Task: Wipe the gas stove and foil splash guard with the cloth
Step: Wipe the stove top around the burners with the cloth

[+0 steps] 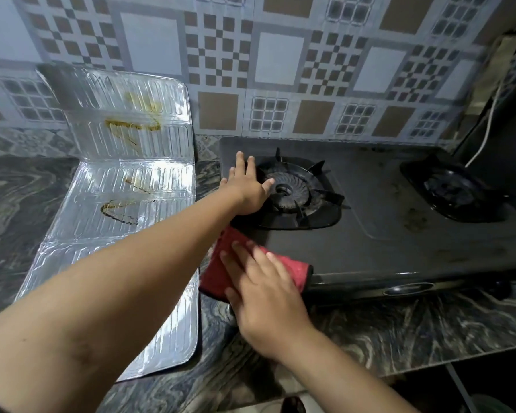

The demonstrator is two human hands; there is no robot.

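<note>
A black two-burner gas stove point(385, 239) stands on the marble counter against the tiled wall. My left hand point(246, 186) rests flat, fingers spread, on the stove top at the edge of the left burner point(292, 192). My right hand point(262, 290) presses flat on a red cloth point(218, 272) at the stove's front left corner; the hand is blurred. The foil splash guard point(125, 186) lies left of the stove, its far panel leaning up on the wall, with brown grease stains on it.
The right burner point(456, 189) sits at the far side of the stove. A stove knob point(405, 289) faces front. A white cable point(486, 135) runs down the right wall. The dark marble counter point(399, 332) extends in front of and left of the stove.
</note>
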